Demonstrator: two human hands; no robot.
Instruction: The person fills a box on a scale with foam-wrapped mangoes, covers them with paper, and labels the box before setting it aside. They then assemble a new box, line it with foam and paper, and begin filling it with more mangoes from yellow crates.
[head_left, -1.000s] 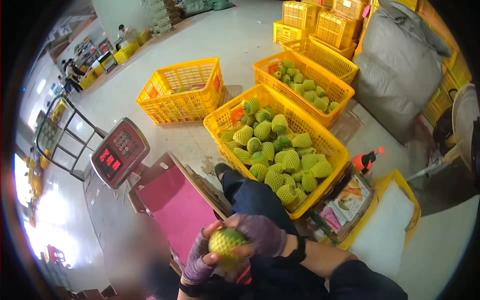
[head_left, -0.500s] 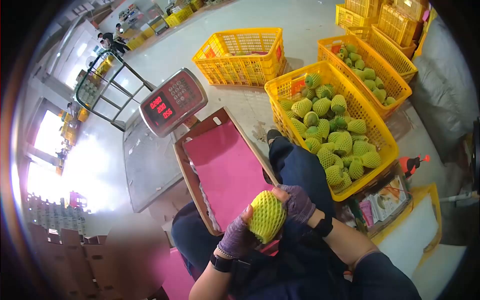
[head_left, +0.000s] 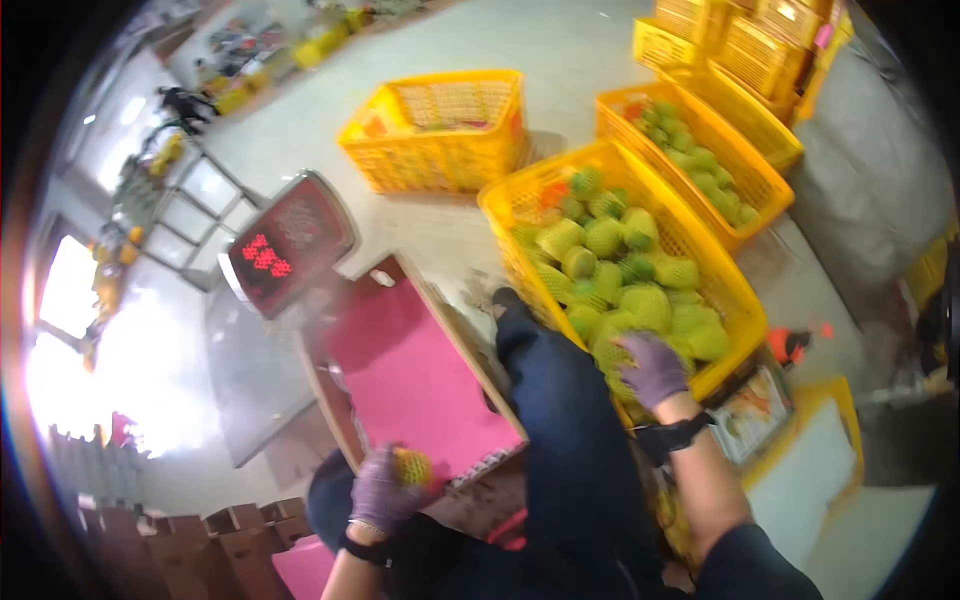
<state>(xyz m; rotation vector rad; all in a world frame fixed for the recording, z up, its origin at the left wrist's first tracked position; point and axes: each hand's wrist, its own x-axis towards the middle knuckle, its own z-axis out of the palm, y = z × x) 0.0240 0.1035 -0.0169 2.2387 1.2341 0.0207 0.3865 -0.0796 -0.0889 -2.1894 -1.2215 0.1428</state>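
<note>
My left hand (head_left: 384,490), in a purple fingerless-looking glove, is closed around a green fruit in a yellow foam net (head_left: 411,468). It is at the near end of a cardboard box (head_left: 465,372) lined with a pink sheet (head_left: 395,365). My right hand (head_left: 655,372), gloved the same way, reaches over the near end of a yellow crate (head_left: 735,290). Its fingers are apart and somewhat blurred, right at the net-sleeved fruits (head_left: 645,305) heaped there.
A scale display (head_left: 290,245) with red digits stands beyond the box. Another fruit-filled crate (head_left: 770,185) is behind the near one, and a further yellow crate (head_left: 430,160) sits on the floor. Stacked crates (head_left: 755,55) rise at the back right. Cardboard boxes (head_left: 185,560) stand lower left.
Both hands were on the netted fruit in front of me. My right hand has let go and moved right to the crate; my left has carried the fruit left toward the box. The view has shifted.
</note>
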